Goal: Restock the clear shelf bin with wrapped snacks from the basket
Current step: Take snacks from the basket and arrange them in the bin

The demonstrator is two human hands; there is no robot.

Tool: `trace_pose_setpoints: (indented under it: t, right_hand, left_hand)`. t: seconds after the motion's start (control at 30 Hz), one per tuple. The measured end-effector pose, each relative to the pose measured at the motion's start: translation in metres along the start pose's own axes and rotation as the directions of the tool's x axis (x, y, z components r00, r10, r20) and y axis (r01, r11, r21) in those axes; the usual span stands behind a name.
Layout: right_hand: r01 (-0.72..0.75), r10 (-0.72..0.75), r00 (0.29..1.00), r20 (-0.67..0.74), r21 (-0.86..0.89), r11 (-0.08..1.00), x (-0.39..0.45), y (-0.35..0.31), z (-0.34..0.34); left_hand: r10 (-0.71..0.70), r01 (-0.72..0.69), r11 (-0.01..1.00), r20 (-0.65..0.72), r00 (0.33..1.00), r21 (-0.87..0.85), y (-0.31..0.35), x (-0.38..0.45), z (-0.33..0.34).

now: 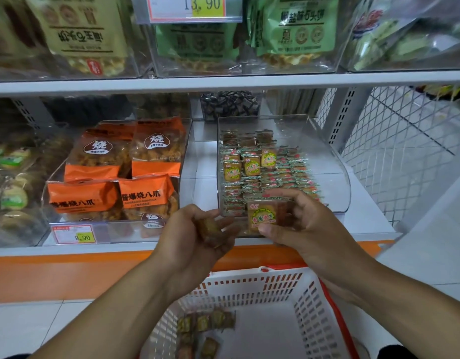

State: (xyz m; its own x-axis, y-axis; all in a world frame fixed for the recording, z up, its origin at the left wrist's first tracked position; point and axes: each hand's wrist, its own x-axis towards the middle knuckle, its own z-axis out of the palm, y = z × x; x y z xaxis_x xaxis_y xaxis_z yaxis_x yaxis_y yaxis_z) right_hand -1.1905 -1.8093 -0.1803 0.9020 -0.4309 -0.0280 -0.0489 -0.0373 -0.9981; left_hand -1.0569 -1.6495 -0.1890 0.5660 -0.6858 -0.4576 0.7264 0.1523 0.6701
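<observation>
A clear shelf bin [335, 161] on the lower shelf holds rows of small wrapped snacks [252, 165] with yellow and green labels. My right hand [309, 226] pinches a small stack of the same wrapped snacks [262, 216] at the bin's front edge. My left hand [195, 234] is cupped palm up just left of the bin, with wrapped snacks [210, 231] lying in its curled fingers. Below my arms stands a white basket [249, 283] with red trim; several wrapped snacks [205, 323] lie on its floor.
Another clear bin [55, 182] to the left holds orange snack bags [143, 190], with a 9.90 price tag [75, 234] on its front. An upper shelf [223, 82] carries green and tan bags. White wire mesh [404, 141] closes off the right side.
</observation>
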Motion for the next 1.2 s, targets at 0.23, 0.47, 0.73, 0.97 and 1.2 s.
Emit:
trace_pose_setpoints:
  t: [0.23, 0.47, 0.73, 0.97, 1.2]
  right_hand:
    - [0.057, -0.061, 0.997, -0.039, -0.089, 0.994, -0.002, -0.003, -0.005]
    - [-0.067, 0.067, 0.994, 0.086, 0.006, 0.998, -0.003, -0.007, -0.004]
    - [-0.257, 0.240, 0.962, 0.126, 0.140, 0.956, -0.003, -0.004, 0.000]
    - [-0.379, 0.353, 0.925, 0.141, 0.259, 0.888, -0.004, -0.008, 0.007]
    - [-0.421, 0.390, 0.906, 0.162, 0.257, 0.870, -0.007, -0.012, 0.011]
  left_hand:
    - [0.045, -0.056, 0.994, 0.114, 0.993, 0.098, 0.000, -0.003, 0.004]
    - [0.235, -0.270, 0.913, 0.149, 0.961, 0.306, -0.011, -0.006, 0.009]
    - [0.269, -0.309, 0.901, 0.167, 0.949, 0.306, -0.018, -0.006, 0.008]
    - [0.418, -0.457, 0.755, 0.192, 0.888, 0.470, -0.011, -0.012, 0.015]
    - [0.495, -0.512, 0.833, 0.130, 0.859, 0.212, -0.012, -0.011, 0.014]
